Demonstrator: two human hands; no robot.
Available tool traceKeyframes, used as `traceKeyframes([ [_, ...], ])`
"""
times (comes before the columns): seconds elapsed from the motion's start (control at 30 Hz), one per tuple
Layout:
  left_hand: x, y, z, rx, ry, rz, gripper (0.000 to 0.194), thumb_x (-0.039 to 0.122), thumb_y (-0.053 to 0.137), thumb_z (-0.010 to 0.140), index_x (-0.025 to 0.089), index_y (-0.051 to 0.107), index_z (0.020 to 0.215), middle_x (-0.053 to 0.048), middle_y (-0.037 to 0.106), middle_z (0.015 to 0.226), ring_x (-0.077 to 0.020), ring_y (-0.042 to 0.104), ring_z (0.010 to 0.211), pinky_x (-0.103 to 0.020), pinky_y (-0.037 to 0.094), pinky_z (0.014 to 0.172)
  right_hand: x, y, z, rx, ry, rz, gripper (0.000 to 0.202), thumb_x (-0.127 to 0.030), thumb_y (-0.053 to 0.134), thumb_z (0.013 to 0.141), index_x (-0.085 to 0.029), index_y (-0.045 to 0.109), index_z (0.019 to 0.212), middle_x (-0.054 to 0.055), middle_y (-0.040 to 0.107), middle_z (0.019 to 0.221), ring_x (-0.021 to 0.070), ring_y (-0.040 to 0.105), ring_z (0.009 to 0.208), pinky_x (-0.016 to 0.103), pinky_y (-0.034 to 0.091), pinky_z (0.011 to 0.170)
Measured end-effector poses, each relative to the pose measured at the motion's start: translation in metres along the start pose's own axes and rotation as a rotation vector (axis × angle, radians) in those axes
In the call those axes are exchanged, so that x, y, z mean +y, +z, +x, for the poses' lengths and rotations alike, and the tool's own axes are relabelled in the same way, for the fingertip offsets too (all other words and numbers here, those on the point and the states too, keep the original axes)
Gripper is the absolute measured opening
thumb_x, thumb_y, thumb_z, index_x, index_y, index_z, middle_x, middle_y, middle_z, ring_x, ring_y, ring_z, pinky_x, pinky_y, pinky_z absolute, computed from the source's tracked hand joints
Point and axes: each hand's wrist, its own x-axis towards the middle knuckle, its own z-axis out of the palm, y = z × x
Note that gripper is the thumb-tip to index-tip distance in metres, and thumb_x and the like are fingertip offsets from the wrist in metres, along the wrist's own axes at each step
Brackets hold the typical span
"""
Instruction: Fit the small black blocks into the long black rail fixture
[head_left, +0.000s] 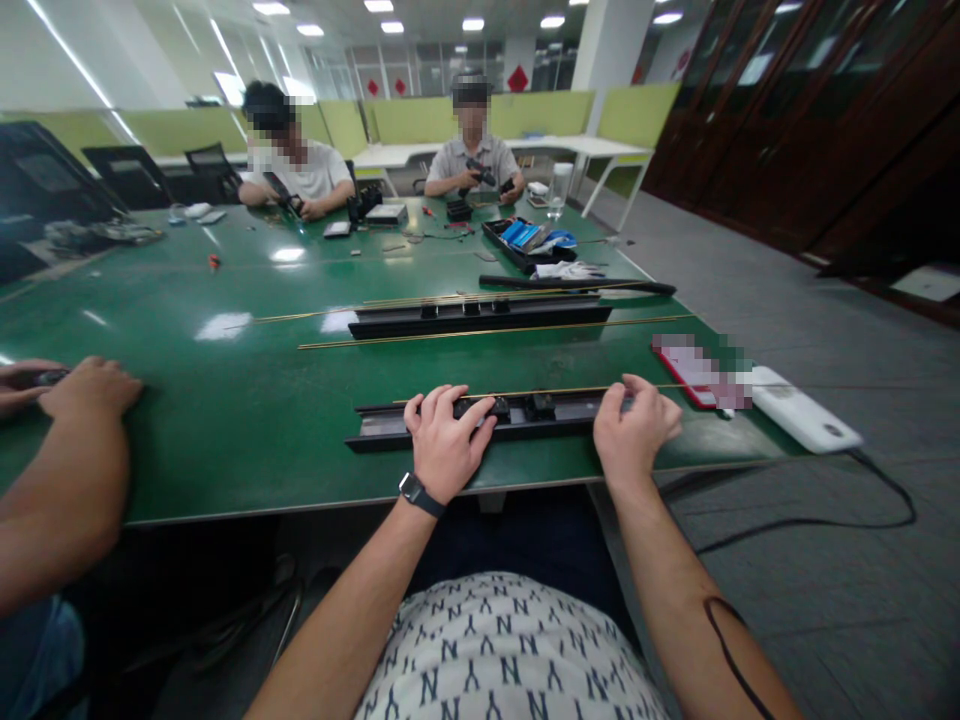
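Note:
In front of me on the green table lies a black channel-shaped rail (pixel 574 428) with small black blocks (pixel 540 405) inside it. My left hand (pixel 446 435), wearing a watch, is bent over the rail's left half, its fingers gripping around a block and the far wall. A thin brass-coloured rod (pixel 517 394) runs along the rail's far side and on past its right end. At that end my right hand (pixel 637 420) is closed in a pinch on the rod; the fingertips are partly hidden.
Beyond lies a second black rail (pixel 480 318) with more thin rods (pixel 495 332). A red-edged phone (pixel 686 370) and a white corded device (pixel 806 410) are on the right. A tool tray (pixel 525 245) stands farther back. A neighbour's hands (pixel 90 385) are at left; two people sit opposite.

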Motion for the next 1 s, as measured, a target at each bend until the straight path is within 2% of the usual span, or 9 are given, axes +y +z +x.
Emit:
traceKeyframes([
  [0.23, 0.0001, -0.0001, -0.0004, 0.0, -0.002, -0.006, 0.023, 0.043, 0.064, 0.1, 0.039, 0.077, 0.119, -0.008, 0.068, 0.135, -0.0309, 0.055, 0.133, -0.056, 0.027, 0.114, 0.0015, 0.0004, -0.0005, -0.027, -0.028, -0.017, 0.04, -0.044, 0.042, 0.098, -0.02, 0.074, 0.105, 0.014, 0.073, 0.102, 0.0324, 0.05, 0.113, 0.051, 0.031, 0.103],
  [0.4, -0.0001, -0.0003, -0.0003, 0.003, 0.0, -0.006, 0.023, 0.044, 0.063, 0.1, 0.039, 0.077, 0.118, -0.007, 0.068, 0.135, -0.0308, 0.055, 0.133, -0.057, 0.027, 0.114, 0.0008, 0.0003, 0.0002, -0.011, 0.023, -0.012, 0.04, -0.043, 0.043, 0.097, -0.018, 0.071, 0.11, 0.016, 0.074, 0.108, 0.0338, 0.05, 0.117, 0.052, 0.032, 0.102],
  [0.57, 0.0001, -0.0002, -0.0001, 0.0, 0.0, -0.006, 0.024, 0.043, 0.063, 0.1, 0.039, 0.077, 0.119, -0.008, 0.068, 0.134, -0.0307, 0.055, 0.133, -0.056, 0.027, 0.115, 0.0013, 0.0005, 0.0, -0.016, 0.006, -0.013, 0.041, -0.044, 0.044, 0.097, -0.018, 0.07, 0.115, 0.015, 0.073, 0.109, 0.0332, 0.05, 0.117, 0.051, 0.031, 0.103],
  [1.0, -0.0012, 0.0005, -0.0003, 0.009, 0.013, 0.008, 0.023, 0.044, 0.063, 0.1, 0.04, 0.076, 0.119, -0.007, 0.068, 0.134, -0.0305, 0.056, 0.133, -0.057, 0.029, 0.113, 0.0023, 0.0025, 0.0006, -0.011, -0.005, -0.005, 0.041, -0.043, 0.043, 0.098, -0.018, 0.074, 0.108, 0.015, 0.074, 0.105, 0.0334, 0.05, 0.116, 0.051, 0.031, 0.102],
])
